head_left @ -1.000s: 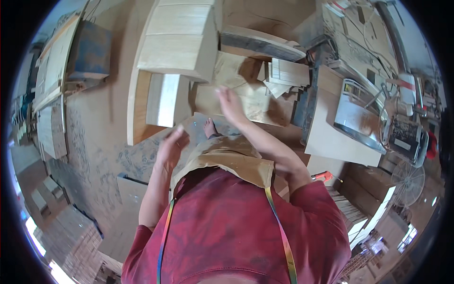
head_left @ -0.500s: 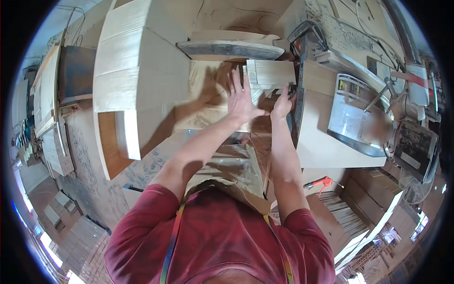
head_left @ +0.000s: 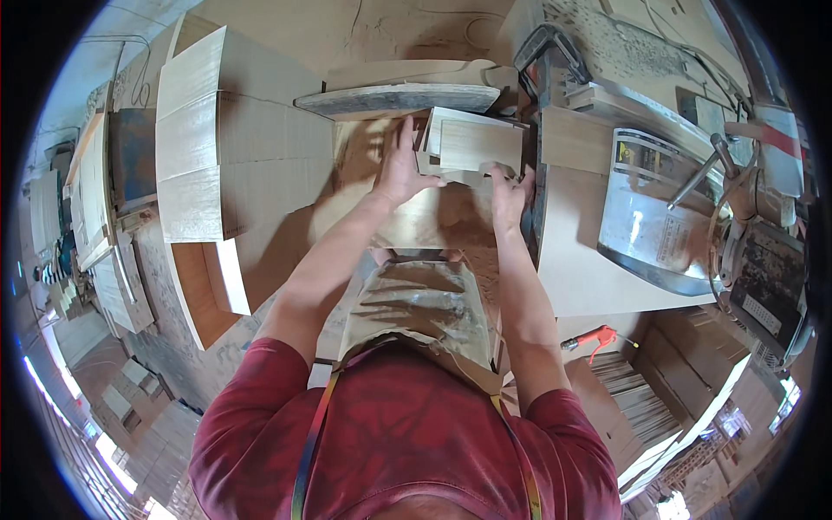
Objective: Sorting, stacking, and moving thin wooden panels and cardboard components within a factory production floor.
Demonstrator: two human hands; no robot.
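A small stack of pale rectangular wooden boards (head_left: pixel 482 146) is between my two hands, its pieces slightly fanned and out of line with each other. My left hand (head_left: pixel 400 173) is at the stack's left end, fingers stretched out and thumb pointing along the near edge. My right hand (head_left: pixel 510 198) grips the near right corner, with thumb and fingers bent around it; its fingertips are partly hidden. Beneath the boards lies a light wooden work surface (head_left: pixel 407 227), shaded by my hands.
A tall cardboard box (head_left: pixel 269 130) stands at the left, above an open wooden compartment (head_left: pixel 204 295). Behind the boards runs a worn wooden bar (head_left: pixel 399 100). On the right are a metal-cased machine (head_left: pixel 650 208) and a red air blow gun (head_left: pixel 598 340) over stacked strips (head_left: pixel 637 394).
The boards, squared up before, are now fanned and shifted nearer me. My left hand has moved to the left, off their near left corner; my right hand has closed on the near right corner.
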